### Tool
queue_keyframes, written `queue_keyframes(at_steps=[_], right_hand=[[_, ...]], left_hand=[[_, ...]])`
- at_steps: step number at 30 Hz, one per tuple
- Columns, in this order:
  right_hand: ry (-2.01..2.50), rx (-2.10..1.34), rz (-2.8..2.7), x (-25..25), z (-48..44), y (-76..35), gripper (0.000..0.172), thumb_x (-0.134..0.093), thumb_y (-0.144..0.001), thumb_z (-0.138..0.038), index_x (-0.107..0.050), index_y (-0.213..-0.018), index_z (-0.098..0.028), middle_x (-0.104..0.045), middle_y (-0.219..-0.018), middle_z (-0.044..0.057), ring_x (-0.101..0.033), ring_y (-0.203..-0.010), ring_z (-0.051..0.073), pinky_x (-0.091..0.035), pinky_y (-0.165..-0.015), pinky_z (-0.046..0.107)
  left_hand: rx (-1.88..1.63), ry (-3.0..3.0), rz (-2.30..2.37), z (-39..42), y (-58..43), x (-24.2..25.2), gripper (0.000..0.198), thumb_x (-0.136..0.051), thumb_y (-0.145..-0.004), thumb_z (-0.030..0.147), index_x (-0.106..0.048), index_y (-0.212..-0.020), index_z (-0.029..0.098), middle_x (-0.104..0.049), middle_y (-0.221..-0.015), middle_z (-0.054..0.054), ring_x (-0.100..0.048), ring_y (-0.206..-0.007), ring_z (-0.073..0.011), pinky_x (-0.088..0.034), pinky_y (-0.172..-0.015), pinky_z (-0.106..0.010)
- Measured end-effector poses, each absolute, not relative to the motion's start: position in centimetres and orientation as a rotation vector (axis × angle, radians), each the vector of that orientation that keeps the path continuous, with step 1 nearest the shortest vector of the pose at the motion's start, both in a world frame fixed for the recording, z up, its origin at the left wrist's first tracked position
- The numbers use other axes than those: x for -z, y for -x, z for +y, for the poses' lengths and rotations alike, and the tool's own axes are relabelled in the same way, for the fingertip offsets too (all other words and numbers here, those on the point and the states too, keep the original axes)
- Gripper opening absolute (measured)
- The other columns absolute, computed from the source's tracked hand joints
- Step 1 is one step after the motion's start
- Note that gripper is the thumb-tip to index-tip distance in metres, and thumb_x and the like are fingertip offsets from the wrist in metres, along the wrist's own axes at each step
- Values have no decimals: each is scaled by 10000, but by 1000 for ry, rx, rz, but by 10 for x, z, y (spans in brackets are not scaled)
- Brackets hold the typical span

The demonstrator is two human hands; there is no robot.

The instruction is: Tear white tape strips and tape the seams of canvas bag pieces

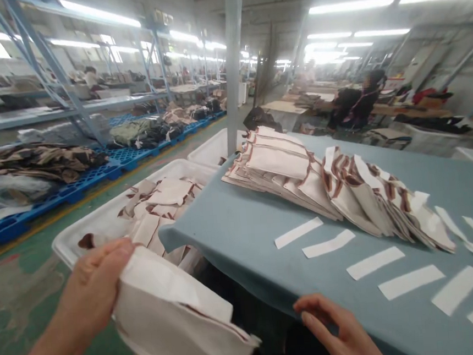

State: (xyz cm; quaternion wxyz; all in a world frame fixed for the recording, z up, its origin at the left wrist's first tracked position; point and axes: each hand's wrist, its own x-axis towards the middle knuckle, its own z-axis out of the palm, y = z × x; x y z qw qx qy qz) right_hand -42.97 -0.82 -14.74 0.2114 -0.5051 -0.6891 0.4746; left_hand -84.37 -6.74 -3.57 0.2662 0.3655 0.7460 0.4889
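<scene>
My left hand [90, 284] pinches the upper corner of a cream fabric piece with brown edging [174, 315], which looks like a sewn pocket or pouch. A white strip [179, 279] lies along its upper part. The piece hangs in front of the table's near corner, over the floor. My right hand [336, 326] is at the table's near edge with its fingers slightly curled and apart, holding nothing. Beyond it, white strips [375, 262] lie in a row on the blue-grey table [242, 238]. A long overlapping stack of similar cream pieces [279, 162] rests behind them.
Left of the table stands a white plastic tub [70, 236] heaped with cream pieces. A grey post [233, 67] rises at the table's far left corner. Blue pallets [122, 154] with fabric piles line the left. A person [358, 100] is beyond the table.
</scene>
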Motion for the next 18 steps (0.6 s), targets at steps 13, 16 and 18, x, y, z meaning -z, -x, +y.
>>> queue_keyframes(at_steps=[13,16,18], right_hand=[[1559,-1425,-1803,195,5,426,562,-586,-940,-737,-777,-990,-210,-789,-942,88,-741,-905,256,-594,-806,286],[1566,-1471,-1833,207,7,426,565,-566,-960,-727,-771,-976,-201,-783,-941,90,-726,-881,243,-576,-787,281],[1533,-1504,-1836,214,8,426,543,-546,-989,-697,-756,-963,-197,-781,-939,84,-719,-871,225,-563,-800,275]], left_hand=[[-1296,-1171,2938,87,1018,32,309,-636,-1047,342,-596,-786,182,-571,-778,30,-537,-697,-154,-474,-716,-310],[-1310,-1076,2903,58,1017,65,214,-646,-1053,351,-668,-949,165,-677,-959,-22,-654,-873,-197,-558,-834,-385],[-1342,-1064,2746,33,990,89,232,-596,-1072,278,-658,-883,160,-652,-887,-21,-658,-881,-208,-557,-860,-404]])
